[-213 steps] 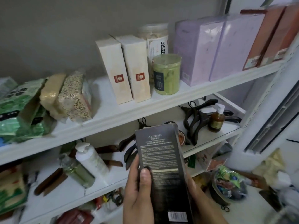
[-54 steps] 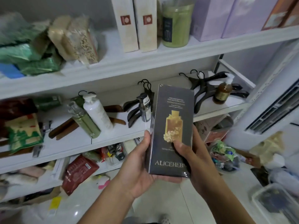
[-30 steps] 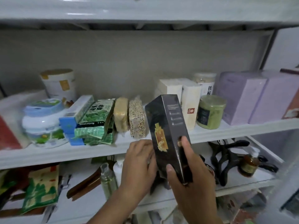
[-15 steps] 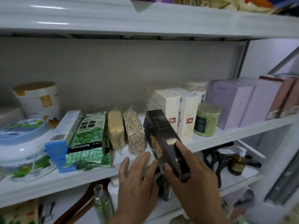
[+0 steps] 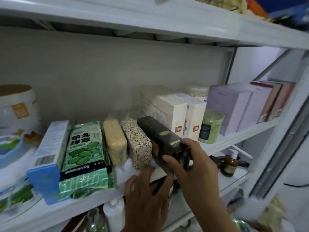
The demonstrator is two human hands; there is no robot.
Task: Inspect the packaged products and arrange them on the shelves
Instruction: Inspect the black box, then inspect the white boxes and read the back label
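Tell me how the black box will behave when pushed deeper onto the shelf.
The black box is probably stiff: its edges look crisp under the right hand. Its shiny surface likely slides easily on the shelf. Laid lengthwise, it seems unlikely to tip.

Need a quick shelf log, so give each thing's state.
black box: closed, lying lengthwise, partly on the shelf.
right hand: grips the black box's near end.
left hand: open, fingers at shelf edge.
green jar: lidded, upright.
cream boxes: closed, upright.

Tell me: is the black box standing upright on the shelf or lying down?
Lying down. The black box runs lengthwise into the shelf, beside the speckled grain pack; the right hand grips its near end.
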